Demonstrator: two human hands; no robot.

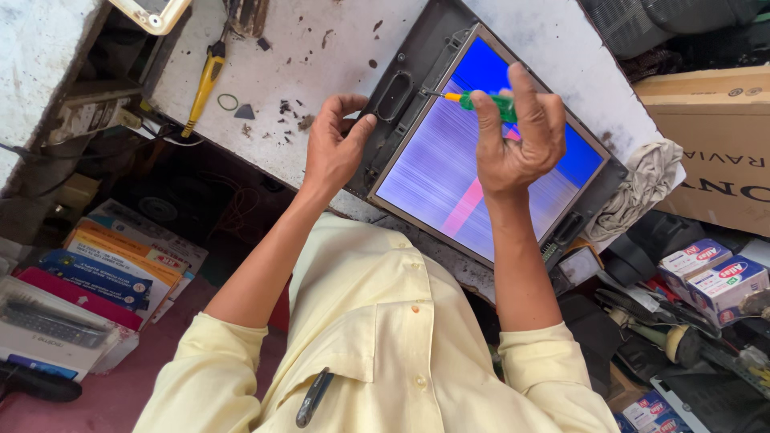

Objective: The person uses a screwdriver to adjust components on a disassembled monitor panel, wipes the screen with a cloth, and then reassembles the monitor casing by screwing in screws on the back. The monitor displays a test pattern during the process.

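Observation:
A flat display panel (437, 172) in a dark grey frame lies on the white workbench (321, 56), its screen lit blue and violet with a pink streak. My left hand (335, 144) grips the frame's left edge beside an oval cutout. My right hand (517, 132) is closed around a green-and-yellow screwdriver (473, 99). Its tip points at the frame's upper left inner edge.
A yellow-handled tool (204, 84), a small ring and dark debris lie on the bench to the left. A crumpled cloth (642, 184) hangs at the right edge. A cardboard box (714, 136), small cartons and tools crowd the right; boxes and a keyboard (48, 321) sit lower left.

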